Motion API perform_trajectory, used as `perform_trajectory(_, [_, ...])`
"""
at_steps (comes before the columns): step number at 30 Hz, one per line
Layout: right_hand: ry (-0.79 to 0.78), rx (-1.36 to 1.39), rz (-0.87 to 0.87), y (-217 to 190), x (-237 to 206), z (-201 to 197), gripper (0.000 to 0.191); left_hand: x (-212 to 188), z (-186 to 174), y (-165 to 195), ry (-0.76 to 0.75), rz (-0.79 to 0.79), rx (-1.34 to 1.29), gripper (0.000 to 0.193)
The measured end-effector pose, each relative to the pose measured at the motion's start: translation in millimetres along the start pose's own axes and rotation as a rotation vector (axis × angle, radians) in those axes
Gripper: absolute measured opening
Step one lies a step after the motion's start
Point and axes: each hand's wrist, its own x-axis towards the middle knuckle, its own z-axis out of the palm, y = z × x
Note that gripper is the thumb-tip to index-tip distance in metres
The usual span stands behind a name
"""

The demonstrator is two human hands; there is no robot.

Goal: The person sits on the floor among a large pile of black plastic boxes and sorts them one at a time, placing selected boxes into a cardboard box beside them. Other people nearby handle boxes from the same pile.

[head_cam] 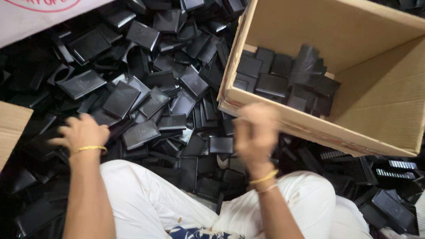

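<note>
A big heap of flat black rectangular cases [146,97] covers the floor in front of me. My left hand [82,132] rests palm down on the heap at the left, fingers spread over the black cases; a gold bracelet circles its wrist. My right hand [256,132] is raised and motion-blurred just in front of the near wall of an open cardboard box [283,116]; whether it holds anything cannot be made out. Inside the box lie several black cases [283,75] piled toward its left side.
My legs in white trousers [150,199] stretch under both arms. A cardboard flap [11,128] sits at the left edge, and a white sack with red print [40,13] at the top left. Black ribbed trays [389,177] lie at the lower right.
</note>
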Motion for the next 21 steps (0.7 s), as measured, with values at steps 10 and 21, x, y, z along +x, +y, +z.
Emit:
perform_trajectory(10, [-1.677, -0.224, 0.124, 11.5, -162.1, 84.6, 0.088, 3.1, 7.2, -26.3, -0.234, 0.048, -0.051, 0.104])
perform_trajectory(21, [-1.505, -0.238, 0.221, 34.7, -127.8, 74.7, 0.022, -41.7, 14.4, 58.0, -0.246, 0.194, -1.952, 0.033])
